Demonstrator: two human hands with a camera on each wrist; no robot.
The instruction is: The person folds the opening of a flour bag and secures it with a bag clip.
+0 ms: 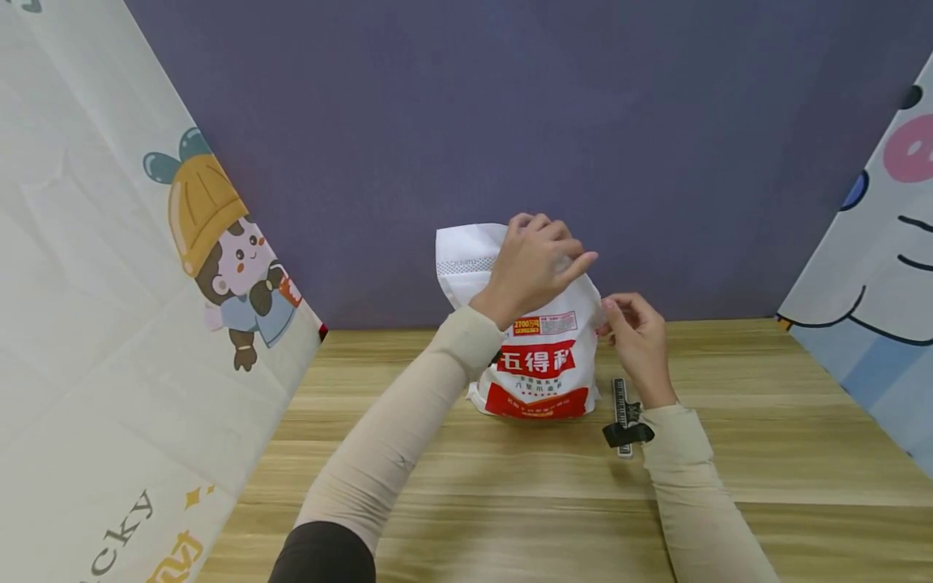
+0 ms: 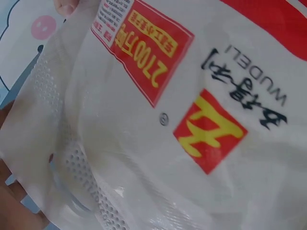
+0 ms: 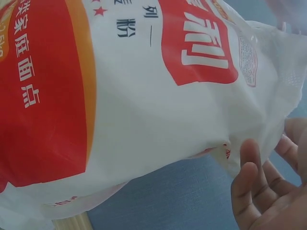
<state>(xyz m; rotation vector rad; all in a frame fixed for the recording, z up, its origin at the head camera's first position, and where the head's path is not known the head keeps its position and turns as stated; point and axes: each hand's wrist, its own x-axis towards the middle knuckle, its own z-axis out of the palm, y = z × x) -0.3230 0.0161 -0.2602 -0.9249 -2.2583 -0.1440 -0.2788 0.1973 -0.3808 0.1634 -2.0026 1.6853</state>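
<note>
A white flour bag [image 1: 543, 364] with red labels stands upright on the wooden table [image 1: 765, 421]. My left hand [image 1: 535, 263] grips the bag's folded top from above, fingers curled over it. My right hand [image 1: 630, 328] is at the bag's upper right edge with its fingers loosely curled. In the right wrist view those fingers [image 3: 249, 182] sit just beside the bag [image 3: 144, 110], with no clear hold on it. The left wrist view is filled by the bag's printed face [image 2: 192, 120], and my left hand [image 2: 12, 206] shows at the lower left corner.
A black clip [image 1: 623, 421] lies on the table just right of the bag, by my right wrist. A cartoon-printed sheet [image 1: 109, 324] walls the left side and another [image 1: 875, 267] the right. A purple backdrop [image 1: 510, 121] stands behind.
</note>
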